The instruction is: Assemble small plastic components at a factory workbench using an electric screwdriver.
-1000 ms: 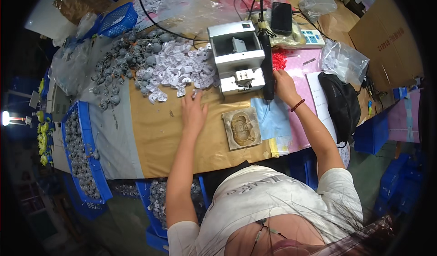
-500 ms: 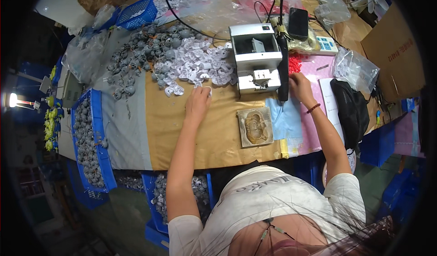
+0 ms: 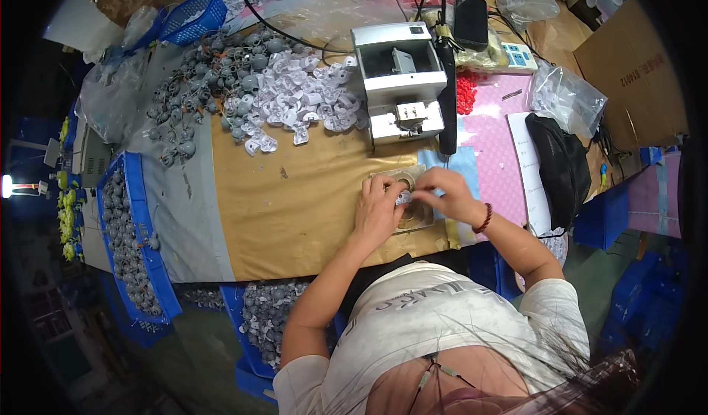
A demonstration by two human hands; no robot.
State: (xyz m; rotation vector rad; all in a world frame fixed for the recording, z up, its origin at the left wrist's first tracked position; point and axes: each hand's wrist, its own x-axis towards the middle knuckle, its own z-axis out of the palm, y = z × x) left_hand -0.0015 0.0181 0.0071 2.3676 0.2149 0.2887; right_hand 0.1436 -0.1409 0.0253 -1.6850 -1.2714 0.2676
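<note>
A small white plastic piece (image 3: 403,197) is held at the fingertips of my left hand (image 3: 378,210), over a square metal mould block (image 3: 419,218) with a hollowed brownish cavity. My right hand (image 3: 450,195) comes in from the right with its fingers pinched close to the white piece; whatever is between them is hidden. Both hands cover much of the block. Beyond them stands a grey-white bench machine (image 3: 402,87). To its left lies a heap of similar white pieces (image 3: 310,94), and to its right a pile of small red parts (image 3: 466,92).
Grey ball-like parts with wires (image 3: 214,83) spread at the far left. A blue tray (image 3: 166,282) of grey balls sits at the table's left edge. A black cylindrical tool (image 3: 447,98) hangs beside the machine. On the right lie a black pouch (image 3: 564,168) and a cardboard box (image 3: 634,75).
My left hand has moved from the white heap right and nearer to the mould block, bringing a white piece. My right hand has left the red pile and come down to meet it.
</note>
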